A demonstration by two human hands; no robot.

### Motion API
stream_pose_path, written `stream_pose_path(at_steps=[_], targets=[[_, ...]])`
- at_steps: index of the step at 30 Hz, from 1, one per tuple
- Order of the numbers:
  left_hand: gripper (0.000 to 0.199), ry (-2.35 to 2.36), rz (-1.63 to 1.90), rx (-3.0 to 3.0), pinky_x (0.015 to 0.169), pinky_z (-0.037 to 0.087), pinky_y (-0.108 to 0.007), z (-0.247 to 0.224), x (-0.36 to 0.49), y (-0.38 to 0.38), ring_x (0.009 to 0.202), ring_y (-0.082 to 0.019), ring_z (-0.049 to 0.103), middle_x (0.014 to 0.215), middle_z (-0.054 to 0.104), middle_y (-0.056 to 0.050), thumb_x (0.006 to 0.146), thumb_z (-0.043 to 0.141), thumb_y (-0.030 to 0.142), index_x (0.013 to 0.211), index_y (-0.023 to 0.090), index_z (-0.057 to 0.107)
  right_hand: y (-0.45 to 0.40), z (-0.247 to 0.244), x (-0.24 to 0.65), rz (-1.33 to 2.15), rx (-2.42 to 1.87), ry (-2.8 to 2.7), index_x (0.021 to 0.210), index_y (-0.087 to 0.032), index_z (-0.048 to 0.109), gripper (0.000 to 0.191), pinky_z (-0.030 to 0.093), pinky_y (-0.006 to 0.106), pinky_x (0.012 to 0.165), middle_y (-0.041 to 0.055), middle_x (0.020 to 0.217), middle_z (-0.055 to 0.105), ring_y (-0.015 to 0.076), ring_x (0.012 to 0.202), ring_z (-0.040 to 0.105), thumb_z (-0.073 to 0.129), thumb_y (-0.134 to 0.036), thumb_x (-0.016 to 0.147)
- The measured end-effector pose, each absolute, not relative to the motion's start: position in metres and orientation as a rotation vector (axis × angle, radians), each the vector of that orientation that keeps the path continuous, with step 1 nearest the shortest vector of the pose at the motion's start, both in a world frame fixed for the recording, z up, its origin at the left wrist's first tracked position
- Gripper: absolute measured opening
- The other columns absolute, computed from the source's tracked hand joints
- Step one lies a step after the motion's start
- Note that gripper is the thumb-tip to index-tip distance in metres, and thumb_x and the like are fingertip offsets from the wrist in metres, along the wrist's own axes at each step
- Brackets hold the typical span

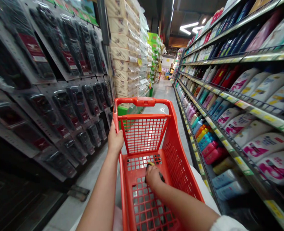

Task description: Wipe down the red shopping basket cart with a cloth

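Observation:
A red plastic shopping basket cart (180, 166) with a grid floor and a looped handle fills the lower middle of the view. On its left rim, near the base of the handle, my left hand (115, 140) is closed round the red frame. My right hand (153, 176) reaches down inside the basket, its fingers wrapped round a small dark object (161, 177) with a bit of yellow at its top. Most of that object is covered by the hand, so what it is cannot be made out.
Shelves of bottles (264, 146) run along the right side. Packaged dark items hang on a rack (67, 102) at the left, with stacked tissue packs (125, 48) beyond. A grey-floored aisle (166, 88) stretches ahead between them.

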State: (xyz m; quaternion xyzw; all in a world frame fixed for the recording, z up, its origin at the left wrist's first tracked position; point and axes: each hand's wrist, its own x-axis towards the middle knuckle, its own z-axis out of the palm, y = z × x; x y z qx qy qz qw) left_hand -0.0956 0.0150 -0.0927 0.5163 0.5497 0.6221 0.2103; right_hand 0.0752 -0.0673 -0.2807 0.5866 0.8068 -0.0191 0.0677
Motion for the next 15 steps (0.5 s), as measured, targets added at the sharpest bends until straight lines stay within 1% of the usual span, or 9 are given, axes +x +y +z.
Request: stream_pose_path(at_steps=[2,4,7,11,13,15], targets=[[0.073,1.511,1.749,1.437,0.119,0.025,-0.037,-0.095,-0.096,0.016,0.140,-0.022,0.039,0.148,0.048,-0.006,0.075,0.052,0.006,0.146,0.020,0.042,-0.042,-0.277,0.098,0.056,1.879,2.096,0.106,0.006,0.066,0.032,0.052,0.052,0.059,0.0344,0.101,0.063,0.0386,0.088,0.064,0.043,-0.004,0.085],[0.072,1.490,1.772,1.442,0.119,0.025,-0.038,-0.097,-0.096,0.016,0.140,-0.022,0.039,0.147,0.049,-0.005,0.075,0.052,0.006,0.145,0.021,0.044,-0.019,-0.273,0.112,0.100,1.902,1.945,0.107,0.006,0.066,0.036,0.052,0.048,0.061,0.0337,0.104,0.062,0.0373,0.092,0.064,0.038,-0.002,0.087],[0.071,1.435,1.815,1.472,0.119,0.025,-0.036,-0.099,-0.097,0.017,0.139,-0.021,0.040,0.148,0.049,-0.003,0.075,0.051,0.005,0.143,0.021,0.046,0.008,-0.269,0.117,0.116,1.899,1.937,0.112,0.004,0.065,0.040,0.052,0.047,0.064,0.0322,0.110,0.060,0.0364,0.099,0.062,0.032,-0.002,0.089],[0.069,1.427,1.819,1.504,0.119,0.026,-0.035,-0.098,-0.098,0.019,0.138,-0.020,0.042,0.146,0.051,-0.002,0.075,0.049,0.004,0.142,0.022,0.047,0.033,-0.266,0.116,0.116,1.883,1.986,0.117,-0.004,0.065,0.040,0.053,0.048,0.070,0.0286,0.121,0.057,0.0358,0.110,0.056,0.034,-0.008,0.092],[0.070,1.449,1.806,1.514,0.119,0.026,-0.037,-0.097,-0.098,0.020,0.137,-0.020,0.042,0.145,0.052,-0.003,0.075,0.048,0.003,0.143,0.021,0.047,0.039,-0.264,0.118,0.083,1.865,2.022,0.117,-0.006,0.066,0.038,0.052,0.049,0.074,0.0265,0.121,0.058,0.0357,0.113,0.054,0.037,-0.009,0.092],[0.070,1.459,1.798,1.516,0.119,0.026,-0.038,-0.095,-0.097,0.020,0.137,-0.021,0.043,0.145,0.051,-0.004,0.074,0.048,0.003,0.143,0.020,0.046,0.037,-0.263,0.119,0.025,1.861,2.043,0.116,-0.005,0.066,0.037,0.051,0.051,0.077,0.0264,0.119,0.059,0.0363,0.113,0.054,0.040,-0.008,0.091]])
